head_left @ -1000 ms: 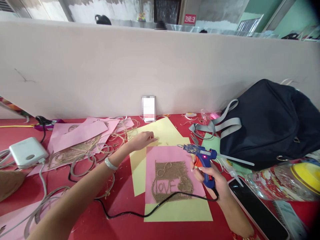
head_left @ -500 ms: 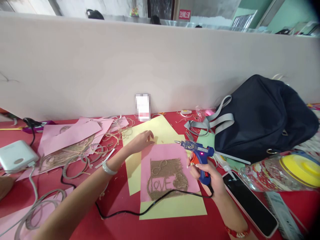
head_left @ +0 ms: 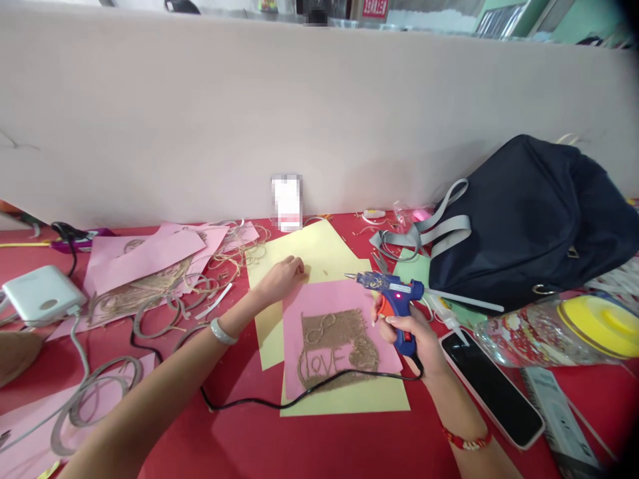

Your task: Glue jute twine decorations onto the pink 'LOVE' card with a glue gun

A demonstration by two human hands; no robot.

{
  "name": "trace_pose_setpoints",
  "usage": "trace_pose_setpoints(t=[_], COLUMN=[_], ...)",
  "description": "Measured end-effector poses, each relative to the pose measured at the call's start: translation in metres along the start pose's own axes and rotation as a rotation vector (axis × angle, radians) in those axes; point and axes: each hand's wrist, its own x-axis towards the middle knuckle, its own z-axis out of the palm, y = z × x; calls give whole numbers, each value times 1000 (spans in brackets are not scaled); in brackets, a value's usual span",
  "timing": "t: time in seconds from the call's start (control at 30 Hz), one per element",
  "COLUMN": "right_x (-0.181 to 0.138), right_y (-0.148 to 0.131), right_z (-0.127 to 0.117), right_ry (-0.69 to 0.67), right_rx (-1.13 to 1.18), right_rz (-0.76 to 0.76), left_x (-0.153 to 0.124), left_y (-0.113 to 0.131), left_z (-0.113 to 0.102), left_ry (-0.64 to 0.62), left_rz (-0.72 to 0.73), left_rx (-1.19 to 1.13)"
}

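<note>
My right hand [head_left: 407, 332] grips a blue glue gun [head_left: 394, 296] with an orange trigger and a lit red light. Its metal tip points left, above the top edge of a pink sheet [head_left: 292, 332]. A clear glue stick [head_left: 464, 301] juts from its back. On that sheet lies a brown twine picture [head_left: 329, 329] with raised "LOVE" letters and a heart. My left hand [head_left: 284, 276] rests by the sheet's upper left corner, over yellow paper [head_left: 324, 243]. Its fingers are curled; whatever they may hold is hidden. The gun's black cord [head_left: 249, 401] crosses the picture's lower edge.
Twine [head_left: 244, 256], coiled strips [head_left: 160, 316] and pink sheets [head_left: 150, 259] lie left, beside a white adapter [head_left: 44, 296]. To the right are a dark backpack [head_left: 529, 213], a phone [head_left: 492, 389] and a yellow-lidded jar [head_left: 599, 326]. A pale partition [head_left: 200, 120] stands behind.
The camera view has tilted down, so the scene sits a little higher. My right hand still holds the glue gun in nearly the same place; the left fingers look slightly more curled.
</note>
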Motion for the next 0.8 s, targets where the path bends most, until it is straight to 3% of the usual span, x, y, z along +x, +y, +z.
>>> trace_pose_setpoints(t=[0.27, 0.37, 0.53, 0.8], right_x=[-18, -22, -26, -31], right_y=[-2, 1, 7, 14], right_z=[0, 7, 13, 13], right_ry=[-226, -227, -242, -178], right_rx=[-224, -279, -394, -499], right_rz=[227, 243, 208, 258], left_x=[-14, -41, -83, -87], left_y=[8, 16, 31, 27], left_z=[-7, -7, 9, 30], left_ry=[136, 179, 211, 211], left_rz=[-45, -81, -131, -137], left_rx=[-197, -318, -711, -879])
